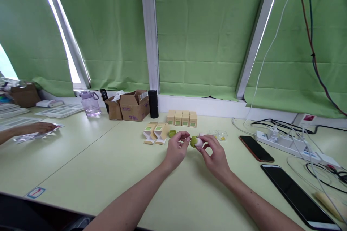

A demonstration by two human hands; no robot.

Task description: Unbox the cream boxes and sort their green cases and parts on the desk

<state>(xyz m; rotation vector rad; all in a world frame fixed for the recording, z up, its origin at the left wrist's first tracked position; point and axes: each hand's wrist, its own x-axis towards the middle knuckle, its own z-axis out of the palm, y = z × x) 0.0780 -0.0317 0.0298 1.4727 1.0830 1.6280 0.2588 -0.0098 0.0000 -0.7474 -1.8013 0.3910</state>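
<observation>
A small rounded case, green on one side and white on the other, is held above the table by the fingertips of my right hand, on its white side. Close to its green side is my left hand, thumb and fingers pinched together; whatever they grip is too small to make out. A green open piece lies just beyond my left hand. Two opened kraft cartons stand left of it. Behind my right hand are clear round plastic pieces, one with a yellow spot.
Several closed kraft boxes stand in a row behind. Cardboard boxes, a black bottle and a purple jug line the back. At right lie phones, a power strip and cables. Another person's hand touches a clear bag at left.
</observation>
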